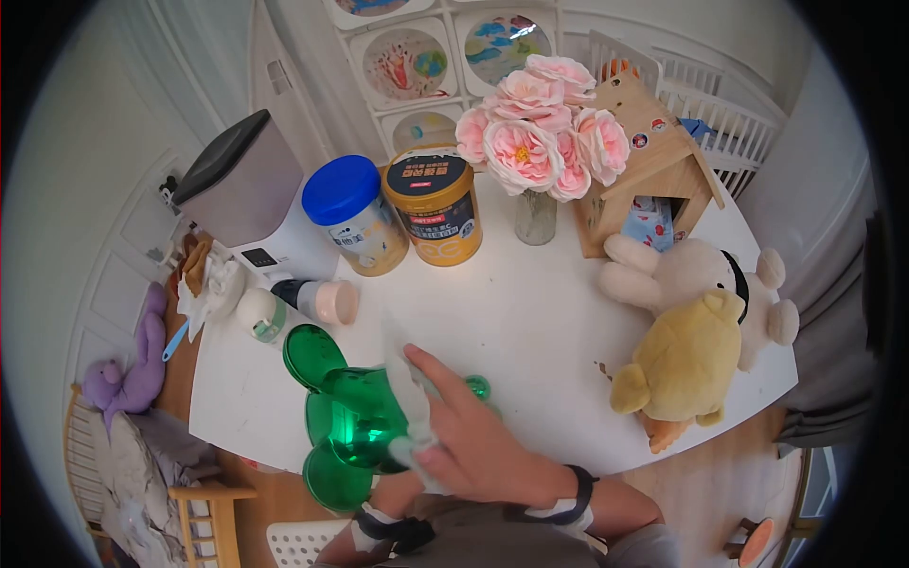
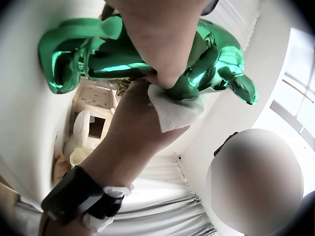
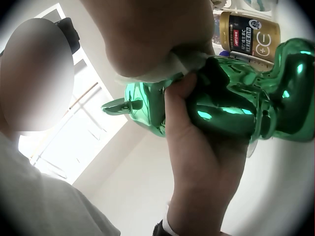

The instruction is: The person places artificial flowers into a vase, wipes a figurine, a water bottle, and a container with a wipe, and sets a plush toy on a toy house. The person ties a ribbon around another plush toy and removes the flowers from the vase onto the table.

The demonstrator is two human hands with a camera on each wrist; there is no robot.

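A shiny green figurine (image 1: pixel 365 417) with round ears lies tilted over the table's front edge, its ears toward the left. In the right wrist view, my left hand (image 3: pixel 189 132) grips its body from below, thumb laid along the glossy surface. The head view mostly hides that hand behind the figurine and the other arm. My right hand (image 1: pixel 488 445) holds a white tissue (image 1: pixel 409 393) against the figurine's right side, index finger stretched along it and thumb nearer me. A corner of the tissue hangs loose in the left wrist view.
Behind stand a blue-lidded tub (image 1: pixel 355 222), a gold tub (image 1: pixel 436 208) and pink flowers (image 1: pixel 525 147) in a glass vase. At right are a wooden house (image 1: pixel 644 161) and a yellow plush toy (image 1: pixel 682 360). Bottles (image 1: pixel 265 314) lie left on the white table (image 1: pixel 540 312).
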